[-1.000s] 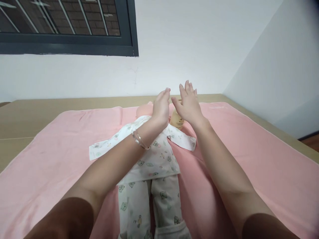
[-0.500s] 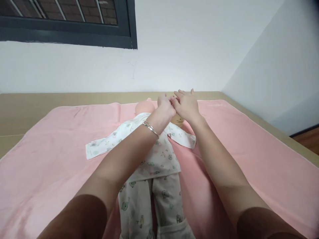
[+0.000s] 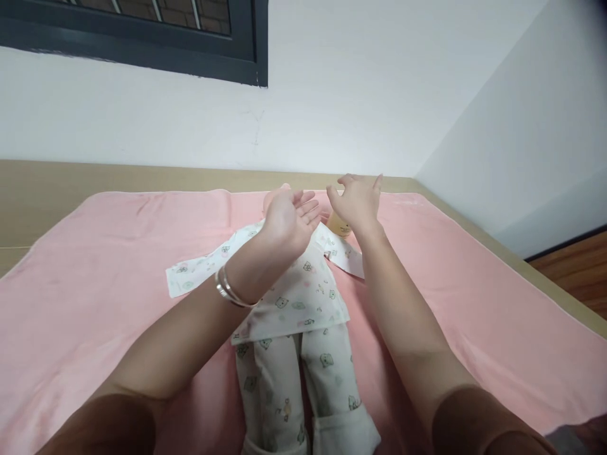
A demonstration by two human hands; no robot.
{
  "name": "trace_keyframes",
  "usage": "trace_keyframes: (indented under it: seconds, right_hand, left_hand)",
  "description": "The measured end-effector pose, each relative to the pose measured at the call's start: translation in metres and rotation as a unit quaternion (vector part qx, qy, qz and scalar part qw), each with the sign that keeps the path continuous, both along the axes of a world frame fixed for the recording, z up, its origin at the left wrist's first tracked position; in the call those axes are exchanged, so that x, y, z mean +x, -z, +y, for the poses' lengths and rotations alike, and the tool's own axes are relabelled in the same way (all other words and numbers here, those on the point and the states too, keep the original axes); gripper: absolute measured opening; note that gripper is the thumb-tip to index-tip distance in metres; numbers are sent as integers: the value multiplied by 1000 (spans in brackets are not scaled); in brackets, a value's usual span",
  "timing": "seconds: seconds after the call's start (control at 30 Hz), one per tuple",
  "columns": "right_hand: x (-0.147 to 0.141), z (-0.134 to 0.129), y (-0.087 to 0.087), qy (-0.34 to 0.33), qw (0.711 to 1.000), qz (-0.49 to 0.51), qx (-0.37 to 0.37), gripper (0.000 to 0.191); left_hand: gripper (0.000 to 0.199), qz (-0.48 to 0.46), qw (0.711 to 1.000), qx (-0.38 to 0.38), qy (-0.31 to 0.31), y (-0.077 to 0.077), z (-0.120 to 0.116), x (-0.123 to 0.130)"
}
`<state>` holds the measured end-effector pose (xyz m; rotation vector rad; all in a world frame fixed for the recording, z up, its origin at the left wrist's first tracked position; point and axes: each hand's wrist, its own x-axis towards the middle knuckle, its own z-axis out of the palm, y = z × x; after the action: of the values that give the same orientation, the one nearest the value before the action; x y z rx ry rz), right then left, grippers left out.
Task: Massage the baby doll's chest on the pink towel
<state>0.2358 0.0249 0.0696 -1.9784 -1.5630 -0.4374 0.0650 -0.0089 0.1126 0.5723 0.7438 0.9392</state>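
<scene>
A doll dressed in a white printed long-sleeved top (image 3: pixel 303 309) and matching trousers (image 3: pixel 327 370) lies on its back on a pink blanket (image 3: pixel 446 297). Over its chest and neck, my left hand (image 3: pixel 294 221) is turned palm up, fingers stretched out and holding nothing. It partly covers the doll's pink head (image 3: pixel 270 200). Just beyond the doll's right-side sleeve stands a yellowish container (image 3: pixel 339 225) with small dark print. My right hand (image 3: pixel 356 201) is above and beside it, palm down with fingers spread; whether it touches the container I cannot tell. Two silvery bangles circle my left wrist.
The blanket covers a wooden-coloured surface (image 3: pixel 180 175) that meets a white wall (image 3: pixel 341 107) at the back. A dark-framed window (image 3: pixel 190 60) with bars is at upper left. Brown wood (image 3: pixel 573 268) shows at the right edge.
My hands, which were together above the container, have come apart. The left has moved left and nearer and turned its palm up; the right has stayed by the container with its fingers spread.
</scene>
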Motion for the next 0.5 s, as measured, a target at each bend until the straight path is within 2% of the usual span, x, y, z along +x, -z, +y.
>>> trace_keyframes:
  seconds: [0.07, 0.17, 0.23, 0.3, 0.37, 0.5]
  right_hand:
    - [-5, -4, -2, 0, 1000, 7, -2, 45]
    - [-24, -18, -15, -22, 999, 50, 4, 53]
    - [-49, -28, -26, -87, 993, 77, 35, 57]
    - [-82, -35, -34, -213, 967, 105, 88, 50]
    - [-115, -35, -33, -302, 936, 135, 119, 45]
    - [-159, -24, -15, -308, 933, 171, 66, 53]
  left_hand:
    - [33, 11, 1000, 14, 0, -6, -1, -25]
    - [34, 16, 999, 27, -17, -10, 6, -56]
    - [32, 11, 999, 29, -33, -9, 14, -70]
    - [31, -2, 999, 24, -44, -6, 22, -77]
    - [29, -11, 998, 27, -48, -4, 25, -78]
    - [38, 16, 998, 64, -18, -11, 18, -74]
